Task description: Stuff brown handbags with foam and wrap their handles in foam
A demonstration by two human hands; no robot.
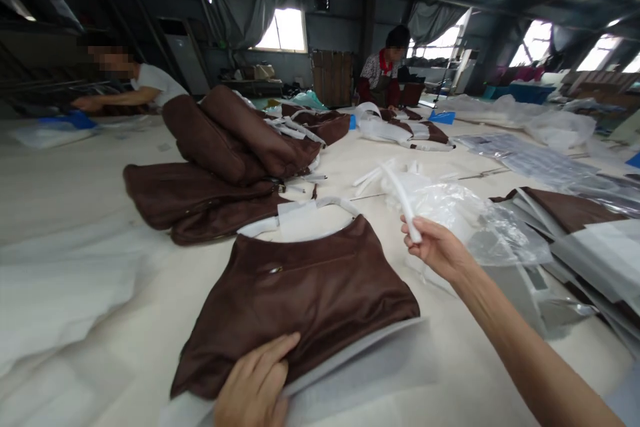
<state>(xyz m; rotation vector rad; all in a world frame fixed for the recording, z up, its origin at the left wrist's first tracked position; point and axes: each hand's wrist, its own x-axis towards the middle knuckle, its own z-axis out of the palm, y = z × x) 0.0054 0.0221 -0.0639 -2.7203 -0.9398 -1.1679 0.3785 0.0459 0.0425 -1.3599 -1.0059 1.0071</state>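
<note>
Head view, bag: I see a brown bag (310, 287) lying flat toward the near edge of the bench (90, 180), mouth toward the far edge, with a white sheet (370, 360) showing beneath its bottom edge.
Left grip: I have the left grip (255, 380) laid over the bag's lower part, fingers extended and slightly spread, pressing rather than closed round anything.
Right grip: my right grip (433, 247) is raised over the bench, pinched on the lower end of a white strip (400, 197).
Bag handling: I judge it light to moderate in weight, soft and floppy, its smooth face a little slippery and easily creased; I would take both side edges, or support it from below.
Strip handling: it looks feather-light, springy and foam-like; a gentle pinch near one end suits it.
Bag surface: leather-like, with a dull sheen and shallow wrinkles; a small metallic pull (276, 269) sits by a straight seam.
Handle: the arched handle (345, 203) is partly covered in pale wrapping (297, 217).
Toward the right edge: crumpled clear plastic (450, 207), glossy, thin and surely slippery.
Toward the far edge: a slumped heap of brown bags (220, 140), plump and rounded.
</note>
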